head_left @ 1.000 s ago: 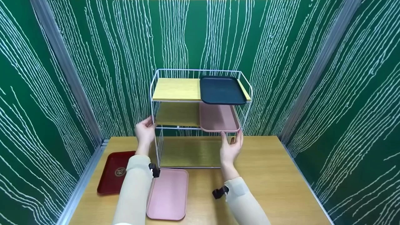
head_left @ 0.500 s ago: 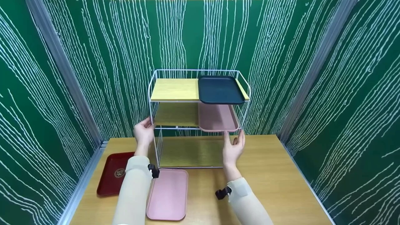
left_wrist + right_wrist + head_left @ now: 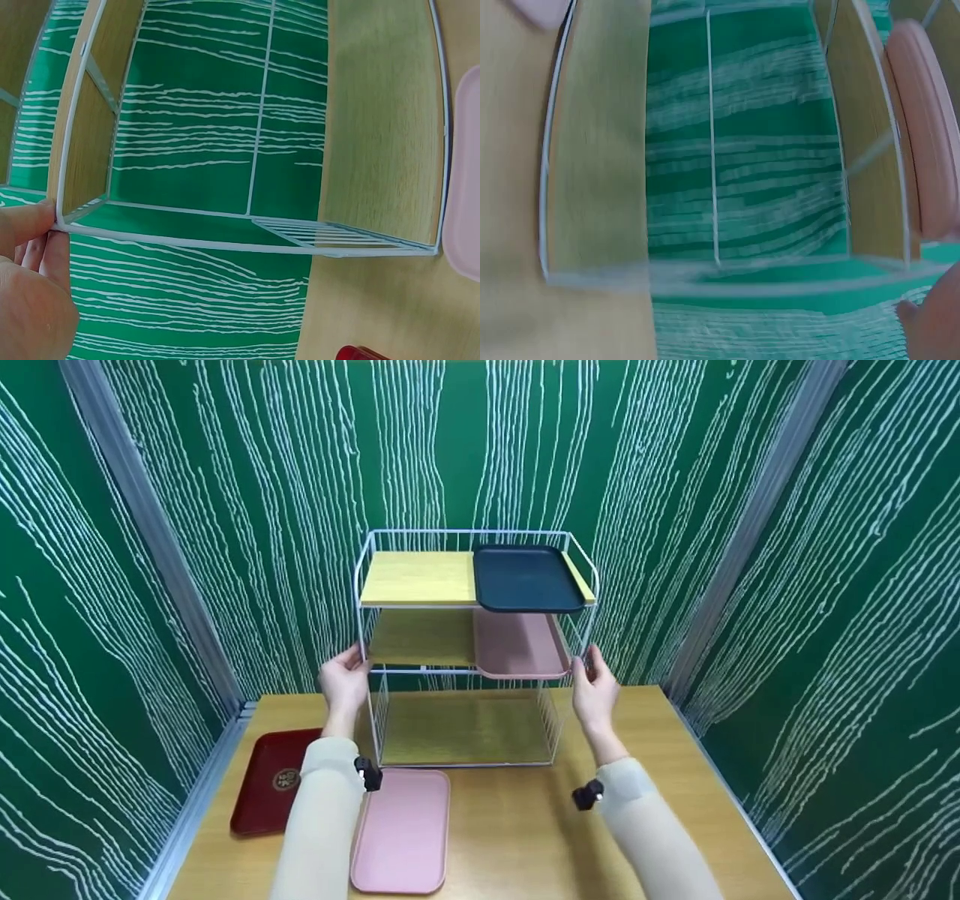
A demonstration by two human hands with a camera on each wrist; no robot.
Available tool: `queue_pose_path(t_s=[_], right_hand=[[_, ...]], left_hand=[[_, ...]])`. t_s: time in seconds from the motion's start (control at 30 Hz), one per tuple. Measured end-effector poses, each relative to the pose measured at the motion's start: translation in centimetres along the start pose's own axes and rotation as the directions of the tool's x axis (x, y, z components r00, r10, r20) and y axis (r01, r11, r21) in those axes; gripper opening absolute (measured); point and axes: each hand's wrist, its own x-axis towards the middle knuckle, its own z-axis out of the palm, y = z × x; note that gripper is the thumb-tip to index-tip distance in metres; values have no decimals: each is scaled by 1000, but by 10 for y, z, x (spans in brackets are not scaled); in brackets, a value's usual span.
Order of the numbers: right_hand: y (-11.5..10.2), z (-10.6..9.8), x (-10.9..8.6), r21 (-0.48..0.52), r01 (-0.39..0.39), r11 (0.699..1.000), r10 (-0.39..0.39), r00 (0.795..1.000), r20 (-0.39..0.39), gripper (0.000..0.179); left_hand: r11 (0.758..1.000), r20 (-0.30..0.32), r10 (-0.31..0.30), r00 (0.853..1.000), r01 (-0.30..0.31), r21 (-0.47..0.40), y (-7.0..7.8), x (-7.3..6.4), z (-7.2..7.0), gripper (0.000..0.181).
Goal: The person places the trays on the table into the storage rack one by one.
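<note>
A three-tier white wire rack (image 3: 477, 669) with wooden shelves stands on the table. My left hand (image 3: 344, 681) pinches its left front post at the middle shelf; in the left wrist view the thumb and fingers (image 3: 54, 259) close on the corner of the wire frame. My right hand (image 3: 596, 694) is beside the right front post at the same height, thumb and fingers spread and holding nothing. A pink tray (image 3: 520, 645) lies on the right part of the middle shelf, its front edge over the shelf's rim. Above it, a dark blue tray (image 3: 528, 577) lies on the top shelf.
On the table in front of the rack lies another pink tray (image 3: 401, 832). A dark red tray (image 3: 259, 787) with a round gold emblem is at the left, partly behind the left sleeve. Green walls (image 3: 461, 457) with white lines enclose the table.
My right hand has moved off the front edge of the middle pink tray, to the right and up beside the rack's post. The left hand stays on the left post.
</note>
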Motion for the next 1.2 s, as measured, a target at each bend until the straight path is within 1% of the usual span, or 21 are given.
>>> queue_pose_path(t_s=[0.1,0.17,0.27,0.4,0.5,0.6,0.67,0.73,0.93,1.1,1.2], right_hand=[[-3,-11,15,-58,7,998,-2,996,87,52],[-7,-16,23,-88,27,996,-16,992,124,50],[-15,-20,33,-113,61,992,-42,986,161,48],[-23,-18,40,-164,82,983,-51,981,188,42],[-24,-14,41,-221,89,971,-47,981,188,35],[-23,-10,41,-278,81,957,-38,987,158,30],[-21,-9,41,-297,67,953,-30,991,128,29],[-20,-7,41,-307,63,950,-28,993,115,28],[-22,-6,42,-319,60,946,-16,990,141,25],[-22,-7,41,-368,65,928,-17,991,132,23],[-22,-7,39,-385,74,920,-22,990,138,23]], left_hand=[[1000,9,-9,1000,8,6,-2,-2,1,41],[1000,13,-2,1000,2,5,-2,-2,1,41],[1000,11,14,1000,-14,-7,-2,-1,2,41],[999,2,35,999,-35,-24,-1,0,1,42],[999,1,37,999,-37,-27,0,1,0,42],[999,5,25,1000,-25,-22,-1,1,0,42],[1000,8,15,1000,-15,-12,-1,1,-1,42],[1000,9,10,1000,-10,-10,-1,1,-1,42],[1000,0,15,1000,-15,-18,1,1,-1,42],[1000,7,11,1000,-11,3,1,1,-1,42],[1000,18,4,1000,-4,-17,0,-1,-3,43]])
